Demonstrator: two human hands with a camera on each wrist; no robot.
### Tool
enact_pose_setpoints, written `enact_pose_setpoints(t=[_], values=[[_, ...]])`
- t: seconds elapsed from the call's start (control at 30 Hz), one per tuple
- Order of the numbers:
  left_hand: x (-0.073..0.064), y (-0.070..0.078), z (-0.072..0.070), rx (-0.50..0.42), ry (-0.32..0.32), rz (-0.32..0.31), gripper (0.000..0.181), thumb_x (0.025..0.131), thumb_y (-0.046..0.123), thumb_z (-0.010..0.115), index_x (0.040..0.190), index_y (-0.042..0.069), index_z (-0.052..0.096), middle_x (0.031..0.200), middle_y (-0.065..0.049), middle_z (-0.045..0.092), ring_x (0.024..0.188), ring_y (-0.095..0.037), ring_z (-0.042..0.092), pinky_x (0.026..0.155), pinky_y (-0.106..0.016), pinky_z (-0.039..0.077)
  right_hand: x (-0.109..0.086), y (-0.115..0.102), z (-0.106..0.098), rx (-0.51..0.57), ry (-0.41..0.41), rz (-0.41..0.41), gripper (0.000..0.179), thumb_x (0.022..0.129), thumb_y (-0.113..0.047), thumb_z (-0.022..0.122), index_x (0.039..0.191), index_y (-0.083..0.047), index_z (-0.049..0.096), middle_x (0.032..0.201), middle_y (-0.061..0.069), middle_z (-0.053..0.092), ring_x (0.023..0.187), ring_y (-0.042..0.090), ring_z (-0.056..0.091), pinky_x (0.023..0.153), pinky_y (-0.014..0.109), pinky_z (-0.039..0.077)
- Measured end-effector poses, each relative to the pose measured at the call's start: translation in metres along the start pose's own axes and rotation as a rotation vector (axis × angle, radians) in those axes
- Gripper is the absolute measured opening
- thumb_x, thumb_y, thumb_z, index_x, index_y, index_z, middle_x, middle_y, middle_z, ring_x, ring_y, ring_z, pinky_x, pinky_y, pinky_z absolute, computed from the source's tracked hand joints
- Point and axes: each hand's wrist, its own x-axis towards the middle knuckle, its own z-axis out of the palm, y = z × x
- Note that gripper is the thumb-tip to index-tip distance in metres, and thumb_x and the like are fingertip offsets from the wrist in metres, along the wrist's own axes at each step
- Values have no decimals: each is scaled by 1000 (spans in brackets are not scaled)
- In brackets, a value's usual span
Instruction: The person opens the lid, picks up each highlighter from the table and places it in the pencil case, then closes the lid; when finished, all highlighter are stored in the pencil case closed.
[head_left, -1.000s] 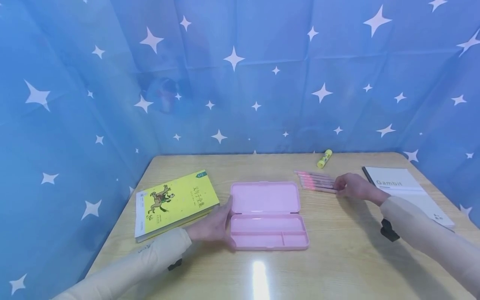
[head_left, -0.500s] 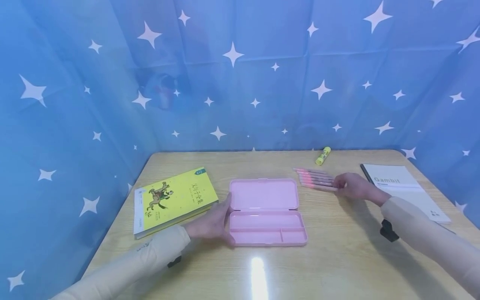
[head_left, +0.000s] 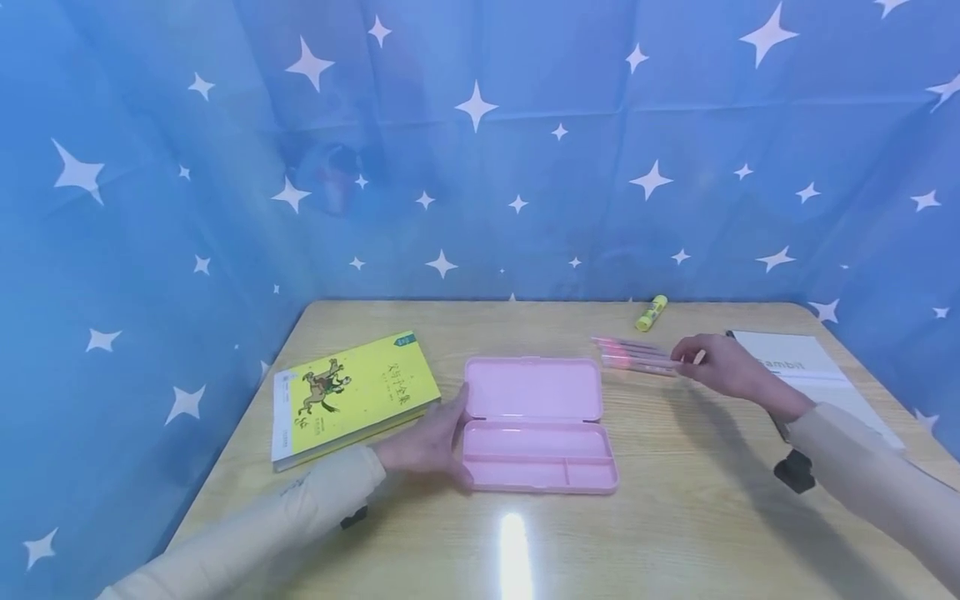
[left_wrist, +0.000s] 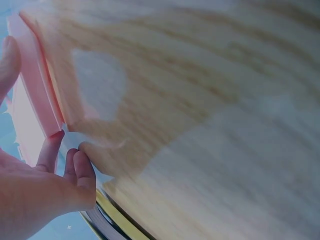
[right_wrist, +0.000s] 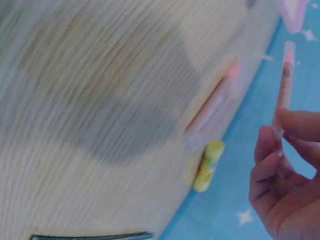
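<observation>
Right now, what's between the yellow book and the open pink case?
In the head view, the person's left hand lies between the yellow book and the pink case, touching the case; farther back, bare tabletop.

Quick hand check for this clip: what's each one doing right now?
Left hand: open, fingers touching the pink case.
Right hand: closed, pinching a pen.

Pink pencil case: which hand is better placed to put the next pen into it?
The right hand, I'd judge: it pinches a pen near the other pens. The left hand holds no pen and touches the left side of the open pencil case, perhaps steadying it.
</observation>
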Motion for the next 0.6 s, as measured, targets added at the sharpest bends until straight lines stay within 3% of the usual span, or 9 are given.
enact_pose_setpoints(t=[0.27, 0.6], values=[[2, 2, -2, 5, 5, 6, 141, 54, 36, 90, 151, 4, -7, 129, 0, 53, 118, -18, 38, 110, -37, 27, -6, -38, 4, 19, 28, -73, 12, 85, 1, 63, 96, -1, 68, 81, 2, 60, 63, 12, 56, 52, 27, 48], [1, 3, 1, 15, 13, 21, 141, 54, 35, 90, 150, 3, -7, 128, 1, 54, 116, -18, 38, 109, -37, 29, -14, -77, 29, 100, -53, -161, 13, 82, 3, 66, 90, -6, 68, 78, -4, 58, 63, 10, 53, 52, 24, 47]])
